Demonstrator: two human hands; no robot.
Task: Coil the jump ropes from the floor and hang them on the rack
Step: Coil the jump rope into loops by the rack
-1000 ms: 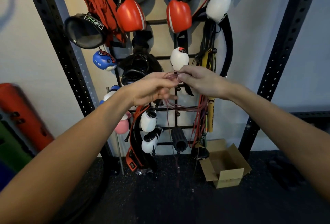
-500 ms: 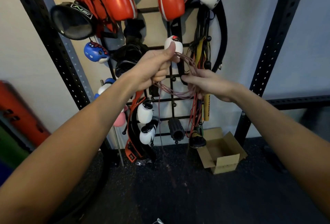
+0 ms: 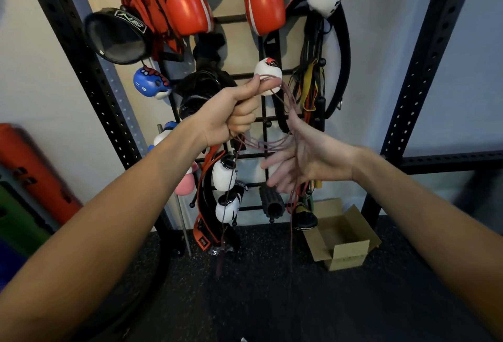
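Note:
A thin dark-red jump rope point(image 3: 285, 102) is looped into a coil in front of the black wall rack point(image 3: 261, 118). My left hand point(image 3: 234, 115) grips the top of the coil in a fist, thumb up. My right hand point(image 3: 302, 162) is spread with straight fingers just below and right of the coil, the lower loops lying across its fingers. Two rope tails point(image 3: 291, 222) hang down from the hands toward the dark floor.
The rack is crowded with red pads point(image 3: 187, 6), white and blue gloves, black straps and other ropes point(image 3: 313, 88). Black perforated uprights point(image 3: 419, 69) stand on both sides. An open cardboard box point(image 3: 343, 238) sits on the floor at the right; coloured mats lean at the left.
My left hand has stayed up in a fist on the coil. My right hand has dropped lower and opened its fingers, letting go of its pinch on the loops.

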